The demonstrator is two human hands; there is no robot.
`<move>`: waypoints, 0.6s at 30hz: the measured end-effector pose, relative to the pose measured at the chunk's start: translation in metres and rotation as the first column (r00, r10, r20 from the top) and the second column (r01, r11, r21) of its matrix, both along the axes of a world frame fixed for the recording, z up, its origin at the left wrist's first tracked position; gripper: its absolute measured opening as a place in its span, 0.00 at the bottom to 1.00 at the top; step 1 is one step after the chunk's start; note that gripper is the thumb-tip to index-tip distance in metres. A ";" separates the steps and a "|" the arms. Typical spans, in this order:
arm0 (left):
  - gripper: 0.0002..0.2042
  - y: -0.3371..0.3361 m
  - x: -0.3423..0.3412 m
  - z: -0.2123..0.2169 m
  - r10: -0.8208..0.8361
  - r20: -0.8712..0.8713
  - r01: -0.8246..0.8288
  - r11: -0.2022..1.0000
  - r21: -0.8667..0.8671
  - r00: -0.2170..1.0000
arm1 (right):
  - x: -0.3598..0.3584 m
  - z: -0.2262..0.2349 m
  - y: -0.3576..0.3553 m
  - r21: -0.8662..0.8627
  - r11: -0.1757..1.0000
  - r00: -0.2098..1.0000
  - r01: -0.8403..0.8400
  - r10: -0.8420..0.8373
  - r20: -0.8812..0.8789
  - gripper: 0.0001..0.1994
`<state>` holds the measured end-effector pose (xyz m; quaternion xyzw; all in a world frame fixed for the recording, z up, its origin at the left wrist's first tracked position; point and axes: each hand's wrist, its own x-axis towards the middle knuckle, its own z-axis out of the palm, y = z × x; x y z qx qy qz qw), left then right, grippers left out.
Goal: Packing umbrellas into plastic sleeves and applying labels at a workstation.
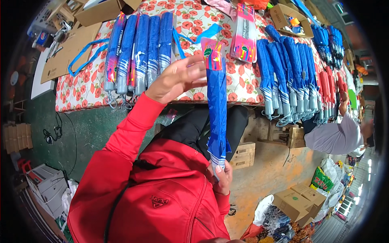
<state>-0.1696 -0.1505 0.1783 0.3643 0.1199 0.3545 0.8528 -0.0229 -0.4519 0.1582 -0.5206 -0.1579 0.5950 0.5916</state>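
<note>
A folded blue umbrella [217,109] stands upright in front of me, grey handle down. Its top end is inside a clear plastic sleeve with a pink printed panel [212,56]. My right hand [221,179] grips the handle near my lap. Beside the sleeve, my left hand [178,79] is open, fingers stretched toward its edge; whether the fingertips touch it I cannot tell. Several sleeved blue umbrellas [153,50] lie side by side on the table to the left. Flat pink-and-clear sleeves [244,34] are stacked beyond the umbrella.
Bare blue umbrellas [288,77] line the right of the flowered tablecloth [81,95], with red umbrellas [327,91] farther right. A co-worker's sleeve [338,135] shows there. Blue straps [87,56] and cardboard [67,52] lie at left. An open carton [298,202] sits on the floor.
</note>
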 end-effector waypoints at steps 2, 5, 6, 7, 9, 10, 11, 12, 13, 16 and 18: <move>0.28 0.008 0.005 -0.009 0.045 0.041 -0.040 0.993 -0.115 0.998 | 0.000 0.001 -0.003 -0.072 0.997 0.998 -0.002 0.007 0.062 0.19; 0.26 0.011 0.006 -0.017 0.047 0.014 -0.044 0.988 -0.149 0.999 | 0.001 -0.002 -0.009 -0.112 0.994 0.996 -0.010 0.020 0.087 0.19; 0.25 0.011 0.006 -0.018 0.027 -0.033 -0.031 0.992 -0.122 0.999 | 0.002 -0.004 -0.011 -0.112 0.993 0.996 -0.021 0.030 0.080 0.19; 0.24 0.011 0.006 -0.020 0.010 -0.079 -0.017 0.995 -0.096 0.997 | 0.003 -0.007 -0.013 -0.113 0.993 0.996 -0.033 0.041 0.073 0.19; 0.23 0.006 0.010 -0.023 -0.009 -0.125 0.000 0.997 -0.073 0.992 | 0.007 -0.012 -0.016 -0.115 0.993 0.997 -0.042 0.049 0.067 0.19; 0.22 -0.004 0.016 -0.024 -0.077 -0.019 0.076 0.996 -0.052 0.997 | 0.011 -0.014 -0.017 -0.075 0.993 0.992 -0.091 0.084 -0.094 0.19; 0.21 -0.014 0.022 -0.025 -0.145 0.083 0.148 0.989 -0.021 0.986 | 0.016 -0.016 -0.017 -0.026 0.991 0.960 -0.134 0.124 -0.252 0.20; 0.20 -0.023 0.027 -0.025 -0.215 0.181 0.215 0.976 0.018 0.960 | 0.019 -0.017 -0.017 0.031 0.985 0.901 -0.169 0.167 -0.401 0.20; 0.19 -0.027 0.029 -0.025 -0.283 0.275 0.277 0.959 0.062 0.919 | 0.021 -0.020 -0.017 0.092 0.977 0.816 -0.194 0.213 -0.537 0.21; 0.19 -0.020 0.029 -0.013 -0.142 0.176 0.139 0.990 0.028 0.974 | 0.013 -0.012 0.002 0.027 0.987 0.948 -0.159 0.161 -0.276 0.18; 0.18 -0.016 0.028 -0.006 0.006 0.072 -0.007 1.000 0.008 0.997 | 0.008 -0.005 0.015 -0.029 0.994 0.994 -0.107 0.108 0.013 0.16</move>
